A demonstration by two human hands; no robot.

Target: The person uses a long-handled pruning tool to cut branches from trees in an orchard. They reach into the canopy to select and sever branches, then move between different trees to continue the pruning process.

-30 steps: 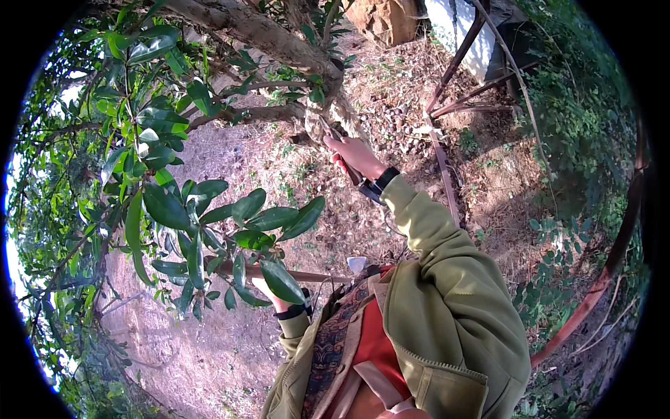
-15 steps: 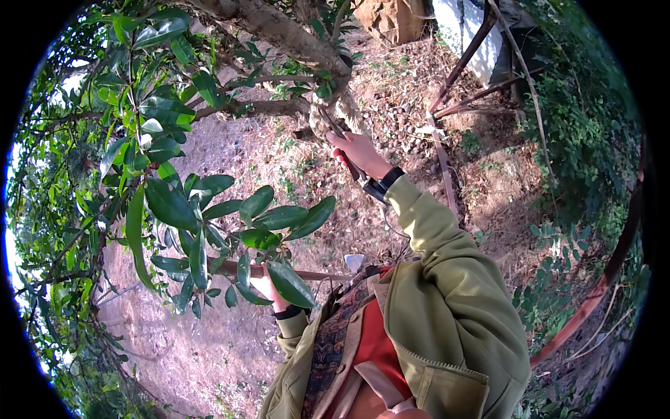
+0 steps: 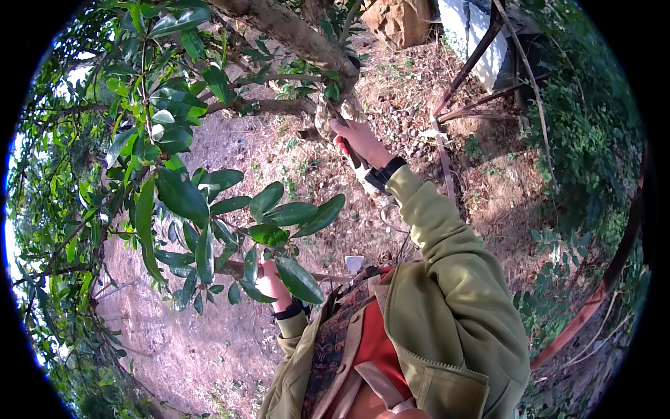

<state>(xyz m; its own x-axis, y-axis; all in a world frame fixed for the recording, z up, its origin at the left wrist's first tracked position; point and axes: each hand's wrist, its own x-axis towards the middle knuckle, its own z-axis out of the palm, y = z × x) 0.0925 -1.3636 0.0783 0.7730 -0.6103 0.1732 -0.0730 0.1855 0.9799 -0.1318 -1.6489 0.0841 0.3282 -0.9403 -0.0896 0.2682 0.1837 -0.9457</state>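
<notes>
My right hand point(image 3: 364, 143) is closed round the handle of a slim hand tool point(image 3: 340, 142) with red and dark parts; its exact kind is hard to make out. The tool's dark upper end reaches the pale, rough trunk point(image 3: 321, 120) of a tree, just below a fork. Lower and to the left, my left hand point(image 3: 273, 286) is wrapped on a reddish-brown bar point(image 3: 326, 277). Glossy green leaves point(image 3: 299, 279) hang over it and hide part of its fingers.
A thick branch point(image 3: 283, 28) crosses above my right hand. Dense foliage point(image 3: 178, 195) fills the left side. Rusty bars point(image 3: 447, 164) stand to the right, near a pale slab point(image 3: 481, 59) and a brown rock point(image 3: 401, 22). Dry leaf litter covers the ground.
The tree and leaves sit slightly farther right and lower in view. My right hand keeps the tool against the trunk, with its wrist a little higher. The left hand stays by the bar.
</notes>
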